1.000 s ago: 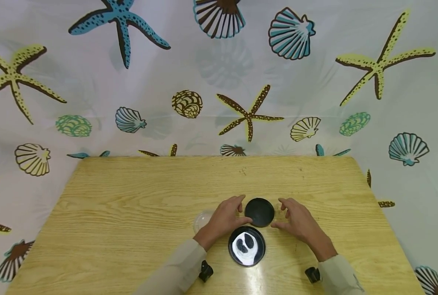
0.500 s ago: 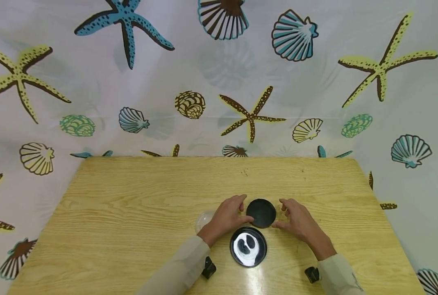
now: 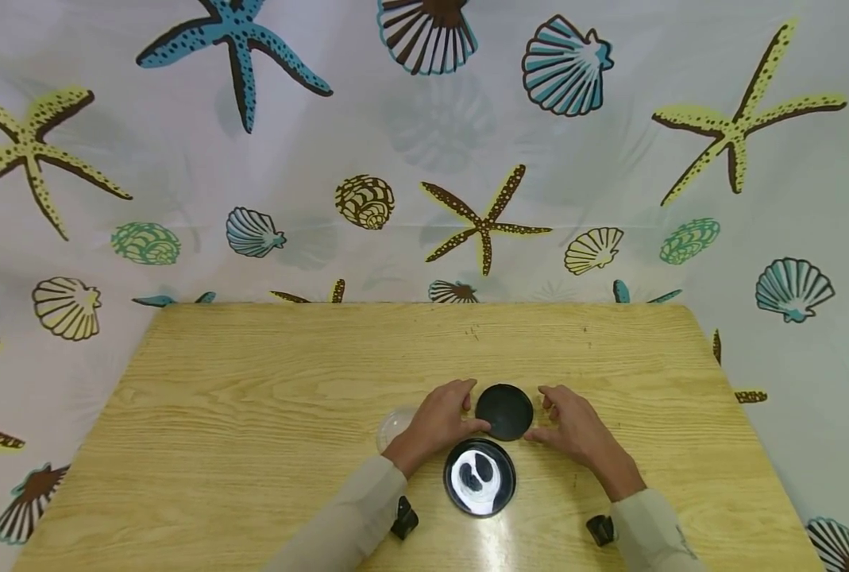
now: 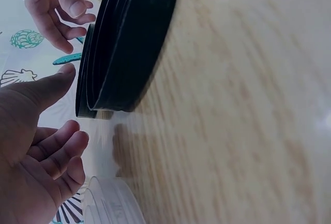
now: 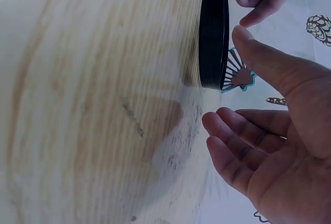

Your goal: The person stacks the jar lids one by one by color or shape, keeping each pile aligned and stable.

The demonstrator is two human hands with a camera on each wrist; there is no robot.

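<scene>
In the head view, a matte black round shallow dish or lid (image 3: 504,412) lies between my two hands. My left hand (image 3: 438,421) is at its left, thumb tip overlapping its near edge; touch cannot be told. My right hand (image 3: 574,425) is at its right, just apart from the rim. Both hands have thumb and fingers spread, holding nothing. Closer to me lies a larger black round dish (image 3: 453,491) with a raised rim and a glossy reflection inside. The left wrist view shows its dark side wall (image 4: 137,53) up close, with the smaller one (image 4: 81,97) behind it.
A clear plastic round lid or cup (image 3: 391,429) sits left of my left hand, partly hidden by the wrist; its ridged side (image 4: 114,203) shows in the left wrist view. Everything lies on a wood-grain table (image 3: 252,397) before a seashell-print cloth (image 3: 288,159).
The whole head view shifts slightly between frames. Hands and dishes keep nearly the same places relative to each other.
</scene>
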